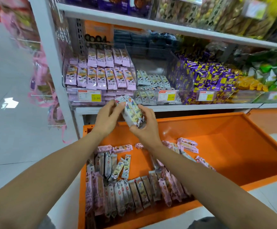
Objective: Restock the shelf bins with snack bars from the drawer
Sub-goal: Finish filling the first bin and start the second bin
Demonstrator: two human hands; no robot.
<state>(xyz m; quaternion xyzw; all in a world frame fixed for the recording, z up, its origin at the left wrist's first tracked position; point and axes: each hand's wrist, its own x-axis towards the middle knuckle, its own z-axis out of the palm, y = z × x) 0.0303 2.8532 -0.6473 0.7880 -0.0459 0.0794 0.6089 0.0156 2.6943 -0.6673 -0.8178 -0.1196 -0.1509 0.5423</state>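
Lower white shelf board (192,106) carried clear bins in a row, side by side. Left bin (63,76) was stacked high with pink-wrapped bars (99,78). Middle bin (151,63) held a low layer of pale grey-wrapped bars (152,80). Right bin (225,96) was heaped with purple-and-yellow packets (208,76). Green packets (273,75) lay further right, blurred, possibly in a fourth bin. Below the shelf, the orange drawer (233,142) stood pulled out. Snack bars (134,194) in pink and grey wrappers lay mixed on its floor, crowded toward the near-left.
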